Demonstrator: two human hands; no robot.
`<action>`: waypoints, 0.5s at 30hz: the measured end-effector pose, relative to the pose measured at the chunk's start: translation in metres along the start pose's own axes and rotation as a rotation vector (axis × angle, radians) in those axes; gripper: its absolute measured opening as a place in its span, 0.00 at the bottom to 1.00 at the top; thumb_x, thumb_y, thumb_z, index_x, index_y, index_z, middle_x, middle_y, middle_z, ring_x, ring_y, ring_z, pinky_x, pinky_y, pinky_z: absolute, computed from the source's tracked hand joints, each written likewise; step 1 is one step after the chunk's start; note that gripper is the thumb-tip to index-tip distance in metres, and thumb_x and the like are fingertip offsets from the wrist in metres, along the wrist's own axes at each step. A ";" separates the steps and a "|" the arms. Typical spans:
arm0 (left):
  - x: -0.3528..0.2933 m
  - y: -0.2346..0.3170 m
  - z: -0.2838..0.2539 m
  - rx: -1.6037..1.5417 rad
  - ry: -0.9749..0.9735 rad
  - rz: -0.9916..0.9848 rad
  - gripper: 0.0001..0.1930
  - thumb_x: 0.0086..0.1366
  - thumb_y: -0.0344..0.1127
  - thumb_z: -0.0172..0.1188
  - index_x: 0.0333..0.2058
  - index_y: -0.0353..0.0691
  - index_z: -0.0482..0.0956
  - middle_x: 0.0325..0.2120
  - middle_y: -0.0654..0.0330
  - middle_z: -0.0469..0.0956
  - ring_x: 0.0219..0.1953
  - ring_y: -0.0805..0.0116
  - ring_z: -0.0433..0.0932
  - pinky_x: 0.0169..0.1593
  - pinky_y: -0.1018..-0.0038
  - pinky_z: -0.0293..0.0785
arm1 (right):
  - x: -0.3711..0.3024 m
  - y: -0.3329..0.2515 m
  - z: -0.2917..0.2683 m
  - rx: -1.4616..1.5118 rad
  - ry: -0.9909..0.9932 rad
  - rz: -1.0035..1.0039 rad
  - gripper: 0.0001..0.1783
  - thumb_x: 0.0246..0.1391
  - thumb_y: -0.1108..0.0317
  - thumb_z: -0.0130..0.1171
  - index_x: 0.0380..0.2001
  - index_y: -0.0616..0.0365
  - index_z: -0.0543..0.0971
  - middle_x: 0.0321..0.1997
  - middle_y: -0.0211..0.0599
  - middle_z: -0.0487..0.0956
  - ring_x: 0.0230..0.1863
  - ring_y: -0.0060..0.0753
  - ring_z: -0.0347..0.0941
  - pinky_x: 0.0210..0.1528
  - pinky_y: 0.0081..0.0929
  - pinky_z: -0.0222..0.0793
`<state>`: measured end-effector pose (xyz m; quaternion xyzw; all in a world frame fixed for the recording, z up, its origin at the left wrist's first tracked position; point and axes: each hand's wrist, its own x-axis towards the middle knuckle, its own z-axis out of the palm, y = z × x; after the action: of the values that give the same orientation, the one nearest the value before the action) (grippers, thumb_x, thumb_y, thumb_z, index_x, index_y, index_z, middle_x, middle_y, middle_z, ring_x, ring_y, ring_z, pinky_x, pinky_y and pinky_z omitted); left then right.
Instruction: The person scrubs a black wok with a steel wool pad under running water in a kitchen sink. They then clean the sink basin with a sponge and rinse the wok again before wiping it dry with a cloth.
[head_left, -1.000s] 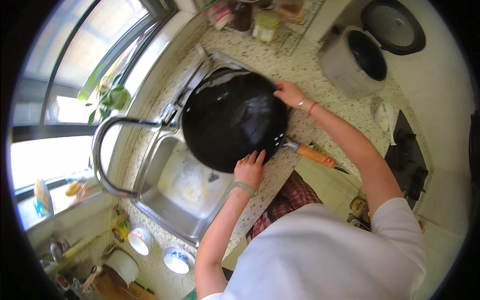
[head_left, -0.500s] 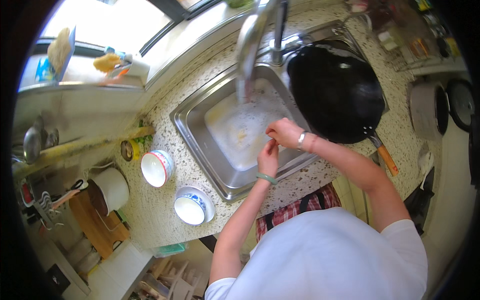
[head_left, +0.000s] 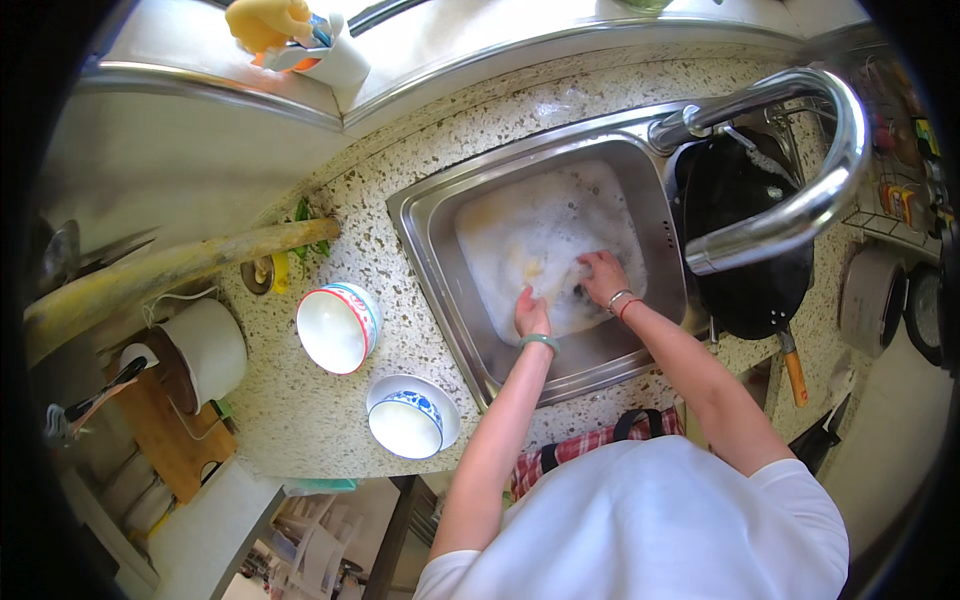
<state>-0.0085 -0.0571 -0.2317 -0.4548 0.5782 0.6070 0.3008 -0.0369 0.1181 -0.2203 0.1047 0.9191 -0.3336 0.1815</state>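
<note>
Soapy water with white foam fills the bottom of a steel sink. My left hand, with a green bangle at the wrist, reaches into the foam with thumb and fingers apart. My right hand, wearing a metal watch or bracelet and a red cord, touches the foam beside it. Its fingers are spread, the tips partly sunk in suds. Nothing shows in either hand, and whatever lies under the foam is hidden. Next to the right hand is a dark gap in the suds.
The chrome faucet arches over a black wok right of the sink. Left on the speckled counter stand a red-rimmed bowl and a blue-patterned bowl on a white dish. A white pot sits farther left.
My hands have parted and come down into the foam; before, they met above the sink's right side. The faucet spout has swung from over the sink to over the wok. The view has shifted.
</note>
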 end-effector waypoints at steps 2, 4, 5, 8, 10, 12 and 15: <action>-0.014 0.021 0.013 0.386 0.179 0.360 0.31 0.57 0.28 0.60 0.60 0.49 0.64 0.58 0.51 0.63 0.61 0.54 0.62 0.57 0.64 0.65 | -0.006 0.012 0.003 -0.161 -0.244 -0.062 0.16 0.44 0.72 0.58 0.41 0.52 0.76 0.47 0.48 0.72 0.50 0.52 0.68 0.52 0.41 0.67; -0.014 0.033 0.017 0.598 0.295 0.608 0.31 0.55 0.27 0.61 0.58 0.49 0.66 0.57 0.49 0.66 0.58 0.52 0.66 0.57 0.64 0.65 | -0.016 -0.006 -0.003 -0.345 -0.502 -0.075 0.19 0.43 0.67 0.61 0.43 0.56 0.75 0.49 0.48 0.72 0.52 0.50 0.69 0.54 0.38 0.66; -0.009 0.034 0.019 0.622 0.311 0.670 0.30 0.55 0.28 0.62 0.57 0.49 0.68 0.55 0.48 0.67 0.56 0.51 0.68 0.57 0.63 0.65 | -0.019 -0.005 0.001 -0.294 -0.531 -0.047 0.19 0.44 0.67 0.61 0.43 0.56 0.75 0.50 0.49 0.72 0.52 0.50 0.69 0.53 0.39 0.67; 0.024 0.012 0.017 0.477 0.155 0.436 0.25 0.54 0.31 0.63 0.53 0.46 0.72 0.49 0.48 0.73 0.50 0.50 0.73 0.55 0.62 0.66 | -0.013 0.008 0.010 -0.222 -0.561 0.110 0.19 0.47 0.69 0.56 0.45 0.56 0.73 0.50 0.49 0.73 0.52 0.51 0.71 0.51 0.42 0.68; 0.036 0.002 0.015 0.454 0.053 0.298 0.23 0.54 0.34 0.64 0.50 0.44 0.75 0.44 0.48 0.76 0.45 0.51 0.76 0.51 0.63 0.68 | 0.001 0.010 -0.008 -0.424 -0.615 0.176 0.19 0.48 0.70 0.55 0.47 0.56 0.73 0.48 0.48 0.75 0.50 0.52 0.72 0.48 0.43 0.71; 0.029 0.007 0.021 0.586 -0.004 0.326 0.21 0.53 0.37 0.65 0.48 0.43 0.76 0.38 0.50 0.79 0.41 0.53 0.78 0.47 0.64 0.71 | 0.005 0.013 -0.024 -0.489 -0.454 0.142 0.19 0.49 0.70 0.55 0.47 0.56 0.73 0.44 0.46 0.77 0.46 0.50 0.74 0.44 0.41 0.73; -0.023 0.036 0.040 0.370 -0.076 0.340 0.21 0.54 0.41 0.65 0.45 0.40 0.77 0.29 0.53 0.81 0.32 0.60 0.79 0.40 0.67 0.72 | 0.009 0.014 -0.034 -0.106 -0.196 0.112 0.19 0.50 0.69 0.57 0.47 0.57 0.73 0.38 0.39 0.79 0.38 0.38 0.77 0.36 0.34 0.75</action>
<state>-0.0398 -0.0200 -0.1989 -0.2650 0.7360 0.5492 0.2941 -0.0496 0.1520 -0.2077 0.1130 0.9060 -0.2827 0.2939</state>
